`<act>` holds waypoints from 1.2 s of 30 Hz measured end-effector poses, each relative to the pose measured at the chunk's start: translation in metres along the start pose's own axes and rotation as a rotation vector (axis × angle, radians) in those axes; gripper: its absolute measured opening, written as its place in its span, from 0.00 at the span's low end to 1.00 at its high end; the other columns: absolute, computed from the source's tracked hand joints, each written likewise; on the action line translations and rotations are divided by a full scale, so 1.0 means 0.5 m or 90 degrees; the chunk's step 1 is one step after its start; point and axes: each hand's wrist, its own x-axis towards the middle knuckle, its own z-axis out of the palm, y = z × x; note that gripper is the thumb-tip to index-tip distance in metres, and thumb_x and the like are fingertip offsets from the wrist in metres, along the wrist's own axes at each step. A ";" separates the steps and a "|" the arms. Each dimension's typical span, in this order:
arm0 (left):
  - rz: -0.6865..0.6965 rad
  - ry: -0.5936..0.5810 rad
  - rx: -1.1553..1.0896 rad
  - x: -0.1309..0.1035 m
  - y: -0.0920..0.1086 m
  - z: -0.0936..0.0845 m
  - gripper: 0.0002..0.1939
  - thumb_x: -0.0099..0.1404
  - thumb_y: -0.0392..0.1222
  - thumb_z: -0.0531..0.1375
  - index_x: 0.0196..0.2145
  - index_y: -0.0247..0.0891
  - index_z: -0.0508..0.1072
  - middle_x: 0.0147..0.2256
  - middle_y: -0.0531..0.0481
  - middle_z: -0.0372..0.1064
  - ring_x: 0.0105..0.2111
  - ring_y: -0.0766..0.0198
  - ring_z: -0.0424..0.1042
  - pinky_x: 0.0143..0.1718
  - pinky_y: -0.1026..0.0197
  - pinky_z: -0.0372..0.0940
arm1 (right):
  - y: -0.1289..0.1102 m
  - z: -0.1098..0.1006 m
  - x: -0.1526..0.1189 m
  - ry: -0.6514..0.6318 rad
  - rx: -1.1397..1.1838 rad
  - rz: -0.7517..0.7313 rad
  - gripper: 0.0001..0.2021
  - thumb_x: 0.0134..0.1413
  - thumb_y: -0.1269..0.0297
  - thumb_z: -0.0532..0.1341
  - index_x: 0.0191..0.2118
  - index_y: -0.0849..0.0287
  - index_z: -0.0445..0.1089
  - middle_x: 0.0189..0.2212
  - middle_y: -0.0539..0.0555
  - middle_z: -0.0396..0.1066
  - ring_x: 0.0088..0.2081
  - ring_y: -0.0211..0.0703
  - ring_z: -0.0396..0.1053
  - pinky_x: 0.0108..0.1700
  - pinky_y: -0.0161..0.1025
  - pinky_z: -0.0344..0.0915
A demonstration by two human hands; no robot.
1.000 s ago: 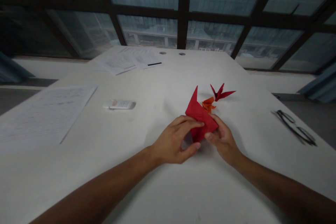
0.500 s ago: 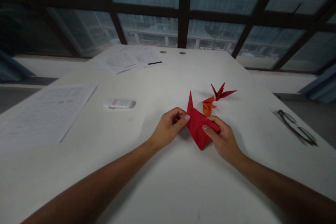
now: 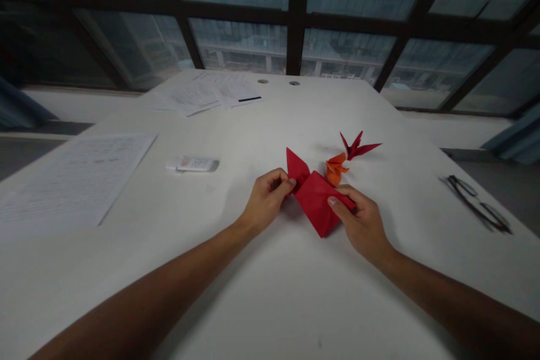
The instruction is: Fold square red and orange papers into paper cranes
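Observation:
A folded red paper (image 3: pixel 318 202) is held above the white table (image 3: pixel 261 292) between both hands. My left hand (image 3: pixel 268 196) pinches its left edge with thumb and forefinger, beside a pointed flap that stands up and leans left. My right hand (image 3: pixel 363 219) grips the right corner, its thumb on the near face and the other fingers behind. Just beyond the red paper sits a small orange folded paper piece (image 3: pixel 334 171). Farther back lies a dark red folded piece (image 3: pixel 355 149) with several pointed tips.
Printed sheets lie at the left (image 3: pixel 80 180) and at the back left (image 3: pixel 189 93), with a thin black strip (image 3: pixel 250 99) on the latter. A white packaged item (image 3: pixel 194 164) is left of my hands. Black glasses (image 3: pixel 476 202) rest near the right edge.
My left hand has shifted slightly left, drawing the paper's edge outward. The pointed flap now leans left and looks wider. My right hand keeps its grip, almost in place.

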 end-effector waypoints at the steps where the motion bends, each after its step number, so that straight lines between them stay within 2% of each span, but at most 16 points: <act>1: -0.005 0.004 -0.004 0.000 0.000 0.000 0.14 0.63 0.44 0.63 0.24 0.37 0.66 0.21 0.58 0.60 0.23 0.70 0.57 0.27 0.64 0.51 | 0.000 0.000 0.000 0.011 -0.005 -0.012 0.05 0.64 0.60 0.64 0.39 0.54 0.76 0.35 0.50 0.74 0.37 0.43 0.71 0.40 0.38 0.68; 7: -0.030 0.035 -0.067 0.006 -0.001 -0.003 0.12 0.60 0.41 0.63 0.23 0.38 0.65 0.22 0.56 0.62 0.24 0.68 0.59 0.27 0.63 0.54 | 0.003 0.000 -0.003 0.060 -0.037 -0.125 0.03 0.63 0.65 0.66 0.41 0.52 0.78 0.41 0.52 0.78 0.45 0.46 0.74 0.48 0.43 0.71; 13: -0.040 0.044 -0.158 0.013 -0.015 -0.012 0.10 0.60 0.40 0.62 0.24 0.38 0.66 0.22 0.55 0.62 0.25 0.67 0.61 0.28 0.63 0.56 | -0.003 -0.002 -0.015 0.068 -0.172 -0.294 0.13 0.61 0.73 0.66 0.47 0.47 0.80 0.46 0.52 0.80 0.49 0.49 0.72 0.53 0.50 0.69; 18: -0.049 -0.003 -0.222 0.010 -0.006 -0.014 0.05 0.59 0.40 0.65 0.31 0.38 0.71 0.31 0.52 0.70 0.32 0.64 0.68 0.35 0.62 0.63 | -0.011 -0.004 -0.021 0.035 -0.228 -0.370 0.19 0.61 0.75 0.66 0.53 0.45 0.78 0.48 0.52 0.81 0.49 0.51 0.72 0.51 0.53 0.70; 23: -0.092 -0.059 -0.289 0.010 0.006 -0.017 0.19 0.57 0.42 0.71 0.45 0.38 0.76 0.40 0.47 0.77 0.40 0.59 0.74 0.45 0.58 0.67 | -0.010 -0.003 -0.019 0.006 -0.231 -0.352 0.17 0.64 0.73 0.64 0.53 0.45 0.78 0.50 0.52 0.81 0.50 0.50 0.71 0.52 0.53 0.70; 25: -0.114 -0.029 -0.301 0.013 0.005 -0.020 0.21 0.54 0.40 0.74 0.44 0.37 0.77 0.39 0.47 0.77 0.38 0.60 0.75 0.43 0.59 0.67 | -0.006 -0.003 -0.017 0.008 -0.224 -0.336 0.17 0.64 0.73 0.64 0.53 0.45 0.78 0.50 0.52 0.81 0.50 0.50 0.71 0.52 0.54 0.70; 29: -0.125 0.022 -0.315 0.017 0.004 -0.022 0.17 0.53 0.40 0.74 0.38 0.37 0.74 0.32 0.51 0.75 0.31 0.65 0.72 0.35 0.63 0.65 | 0.002 -0.004 -0.014 0.032 -0.207 -0.297 0.15 0.64 0.71 0.64 0.51 0.45 0.79 0.49 0.52 0.81 0.50 0.50 0.72 0.53 0.54 0.70; 32: -0.122 0.039 -0.324 0.018 0.004 -0.018 0.16 0.54 0.40 0.74 0.36 0.37 0.72 0.30 0.53 0.72 0.29 0.67 0.70 0.33 0.64 0.64 | 0.004 -0.002 -0.012 0.046 -0.192 -0.265 0.12 0.65 0.69 0.65 0.49 0.46 0.80 0.49 0.53 0.81 0.50 0.50 0.73 0.54 0.54 0.70; 36: -0.118 0.081 -0.337 0.019 0.002 -0.015 0.18 0.54 0.39 0.74 0.39 0.40 0.71 0.30 0.55 0.73 0.30 0.67 0.71 0.35 0.64 0.64 | 0.006 -0.001 -0.008 0.065 -0.126 -0.197 0.09 0.65 0.64 0.65 0.47 0.47 0.81 0.48 0.53 0.80 0.51 0.49 0.74 0.55 0.51 0.70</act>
